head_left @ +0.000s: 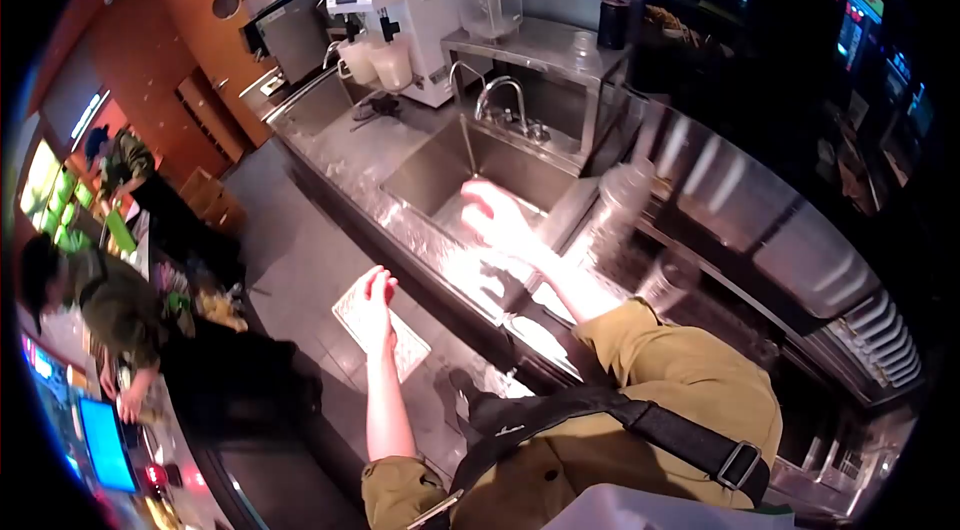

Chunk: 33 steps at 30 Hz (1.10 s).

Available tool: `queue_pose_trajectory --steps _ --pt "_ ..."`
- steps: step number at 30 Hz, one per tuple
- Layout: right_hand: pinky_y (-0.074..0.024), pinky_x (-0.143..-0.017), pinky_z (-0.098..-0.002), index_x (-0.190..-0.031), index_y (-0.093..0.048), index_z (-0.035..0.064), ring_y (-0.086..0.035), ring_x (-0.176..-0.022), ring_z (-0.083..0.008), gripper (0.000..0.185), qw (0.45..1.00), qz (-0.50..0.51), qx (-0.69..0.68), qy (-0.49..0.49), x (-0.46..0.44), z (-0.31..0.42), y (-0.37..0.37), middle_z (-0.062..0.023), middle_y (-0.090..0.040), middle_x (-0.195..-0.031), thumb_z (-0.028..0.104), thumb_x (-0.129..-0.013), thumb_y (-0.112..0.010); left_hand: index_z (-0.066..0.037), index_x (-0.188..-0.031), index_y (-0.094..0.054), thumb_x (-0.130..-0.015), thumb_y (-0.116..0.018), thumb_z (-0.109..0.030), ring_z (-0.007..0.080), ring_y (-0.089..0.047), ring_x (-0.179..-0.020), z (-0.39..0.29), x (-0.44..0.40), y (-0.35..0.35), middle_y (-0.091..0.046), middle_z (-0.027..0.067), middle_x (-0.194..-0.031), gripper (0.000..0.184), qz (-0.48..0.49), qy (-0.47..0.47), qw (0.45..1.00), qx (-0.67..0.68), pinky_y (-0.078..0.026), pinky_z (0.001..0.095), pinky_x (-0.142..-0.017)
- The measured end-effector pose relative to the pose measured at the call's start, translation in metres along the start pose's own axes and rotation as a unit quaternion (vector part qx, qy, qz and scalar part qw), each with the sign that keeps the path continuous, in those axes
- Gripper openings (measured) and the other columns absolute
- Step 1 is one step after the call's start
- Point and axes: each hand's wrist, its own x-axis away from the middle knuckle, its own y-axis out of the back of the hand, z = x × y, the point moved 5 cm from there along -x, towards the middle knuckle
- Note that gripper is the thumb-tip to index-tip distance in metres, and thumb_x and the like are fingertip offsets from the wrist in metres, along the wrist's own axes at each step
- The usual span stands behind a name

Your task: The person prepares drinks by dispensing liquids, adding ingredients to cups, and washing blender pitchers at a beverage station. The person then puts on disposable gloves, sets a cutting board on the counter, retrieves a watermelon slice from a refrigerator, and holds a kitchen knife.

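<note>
In the head view, the right hand (492,217) reaches over the sink (425,172), blurred and overlit; I cannot tell whether its fingers grasp anything. Just beyond it, a thin stream of water (468,145) drops toward the basin, and the curved faucet (521,104) rises behind. Farther past this hand stands a metal shelf (545,51) bearing a bottle of dark liquid (613,22). To the hand's right is a clear container (627,186); beyond it to the left, two pitchers (392,67) sit by a white machine (425,15).

The left hand (376,296) is lower and to the left, off the counter's edge, its fingers curled. A pale, textured sheet (408,355) shows right behind this hand and its wrist; whether it is gripped I cannot tell. Well left of that hand, two co-workers (118,308) bend over another counter (165,445).
</note>
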Motion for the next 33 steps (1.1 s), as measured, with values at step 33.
queue_pose_trajectory --steps 33 --pt "-0.0398 -0.052 -0.0206 -0.079 -0.053 -0.0004 -0.05 -0.057 -0.007 0.018 0.873 -0.389 0.134 -0.263 -0.108 -0.122 0.026 0.0013 -0.054 -0.063 0.008 -0.067 -0.063 -0.006 -0.1 -0.053 -0.065 -0.054 -0.001 0.0238 -0.051 -0.083 0.042 -0.38 -0.055 -0.052 0.0079 -0.091 0.035 0.392 -0.448 0.667 -0.449 -0.037 0.0376 -0.082"
